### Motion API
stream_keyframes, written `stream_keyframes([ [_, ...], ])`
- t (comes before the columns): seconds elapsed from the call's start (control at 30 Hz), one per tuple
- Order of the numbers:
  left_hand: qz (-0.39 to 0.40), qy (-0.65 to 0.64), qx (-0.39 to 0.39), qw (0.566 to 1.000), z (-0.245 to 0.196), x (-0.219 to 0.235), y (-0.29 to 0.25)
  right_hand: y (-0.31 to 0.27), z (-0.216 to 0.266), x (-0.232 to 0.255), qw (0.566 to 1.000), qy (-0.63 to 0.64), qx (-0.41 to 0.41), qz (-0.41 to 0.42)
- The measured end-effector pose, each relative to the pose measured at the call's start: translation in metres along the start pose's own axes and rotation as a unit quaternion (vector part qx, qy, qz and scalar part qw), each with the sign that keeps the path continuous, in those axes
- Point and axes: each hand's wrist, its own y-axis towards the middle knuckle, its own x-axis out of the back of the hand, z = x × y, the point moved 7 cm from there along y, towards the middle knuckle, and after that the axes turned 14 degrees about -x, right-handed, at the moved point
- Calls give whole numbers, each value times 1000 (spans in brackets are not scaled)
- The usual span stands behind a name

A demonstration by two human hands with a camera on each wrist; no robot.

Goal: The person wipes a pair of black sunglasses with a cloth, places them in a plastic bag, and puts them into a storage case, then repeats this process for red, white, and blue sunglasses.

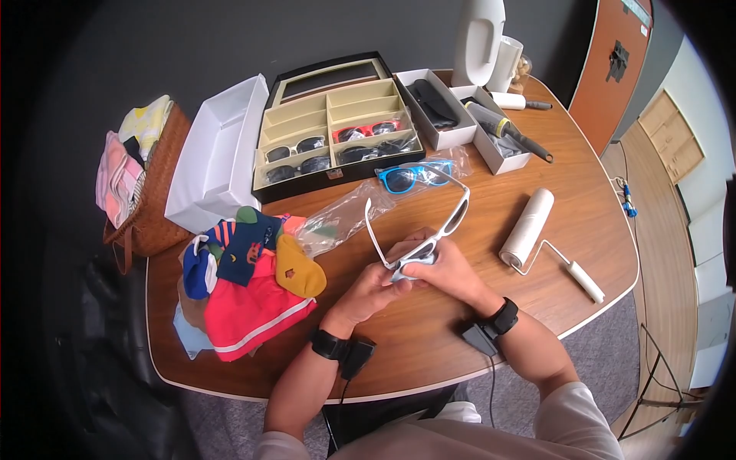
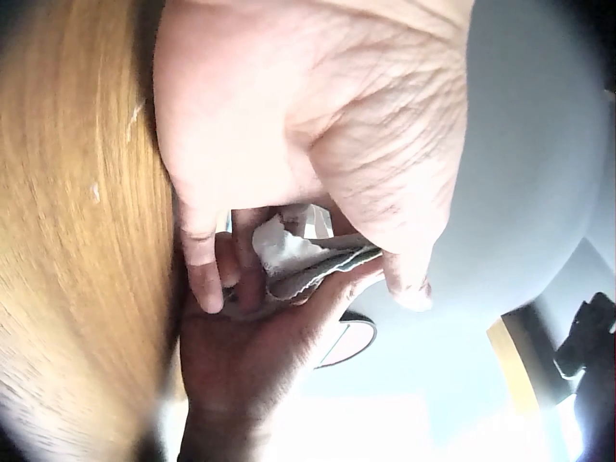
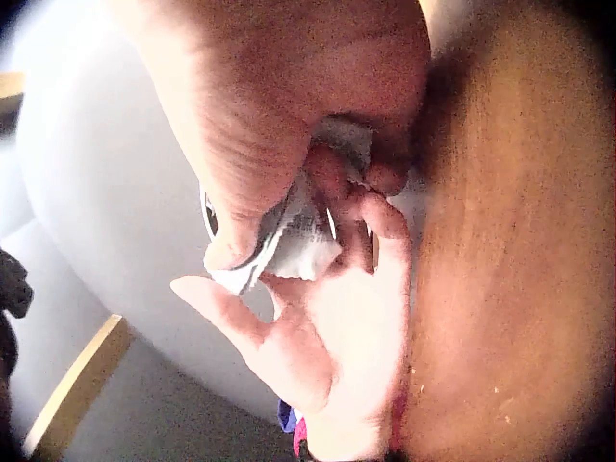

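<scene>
Both hands meet over the front of the table around white-framed sunglasses (image 1: 428,247). The temples point up and away, toward the display case. My right hand (image 1: 452,272) pinches a pale grey-blue cloth (image 1: 399,274) against the nearer lens, its thumb on top. From the other side, my left hand (image 1: 364,295) holds the sunglasses at that same end, fingers bent under the frame. In the right wrist view the cloth (image 3: 310,252) bunches between the two hands. The left wrist view shows the folded cloth (image 2: 289,252) too; the fingers partly hide the lens.
Behind the hands lie blue sunglasses (image 1: 399,179) on clear plastic and a display case (image 1: 333,175) with several sunglasses. Socks and clothes (image 1: 249,307) are piled left, beside a white box (image 1: 218,153) and a basket (image 1: 161,184). A lint roller (image 1: 527,228) lies right.
</scene>
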Motion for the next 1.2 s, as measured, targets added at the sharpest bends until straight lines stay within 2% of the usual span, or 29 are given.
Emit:
stream_keyframes([
  [0.1,-6,-10,-12,1000,9,6,-1,4,-10,3,998,68,2,15],
  [0.3,-6,-42,-23,999,-1,-2,2,2,-10,1,995,85,-30,45],
  [0.4,-5,-21,-13,1000,2,2,-1,1,0,-3,999,-18,-5,51],
  [0.5,0,25,3,1000,2,5,-3,5,0,-4,998,-41,21,47],
  [0.6,1,30,-7,1000,1,4,-2,5,1,-4,997,-50,27,46],
  [0.7,-1,1,-34,999,1,4,1,0,2,-3,997,-2,-42,69],
  [0.83,-3,-60,-13,998,-10,-9,9,3,-4,-2,995,44,-20,86],
  [0.9,17,-52,-5,999,-8,-8,9,-1,1,-4,994,51,-31,91],
  [1.1,23,2,20,1000,8,9,-2,5,0,-6,998,5,36,51],
  [1.2,24,8,10,1000,5,7,-1,0,6,-7,999,-14,10,47],
])
